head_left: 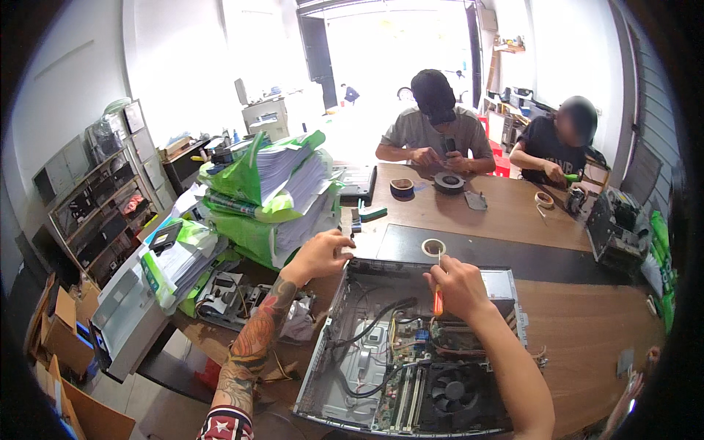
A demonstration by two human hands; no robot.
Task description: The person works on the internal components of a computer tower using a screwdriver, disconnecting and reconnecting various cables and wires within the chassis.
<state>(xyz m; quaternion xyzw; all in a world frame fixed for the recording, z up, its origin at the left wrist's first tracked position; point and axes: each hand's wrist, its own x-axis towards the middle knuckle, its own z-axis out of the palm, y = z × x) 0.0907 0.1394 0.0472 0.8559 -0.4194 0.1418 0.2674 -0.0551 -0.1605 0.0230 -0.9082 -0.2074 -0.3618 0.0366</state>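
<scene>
Wooden table (587, 319) under an open computer (411, 353): our right hand (460, 286) grips a screwdriver (438, 302); whether our left hand (321, 255) holds anything, we cannot tell

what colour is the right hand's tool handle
The tool handle is mostly orange; see the head view.

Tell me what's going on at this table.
The right hand grips an orange-handled tool over an open computer case, whose fan is exposed. The left hand is curled near the case's far left corner; whether it holds anything is unclear. Across the table, a person in a dark cap and another in a dark shirt work with their hands.
</scene>
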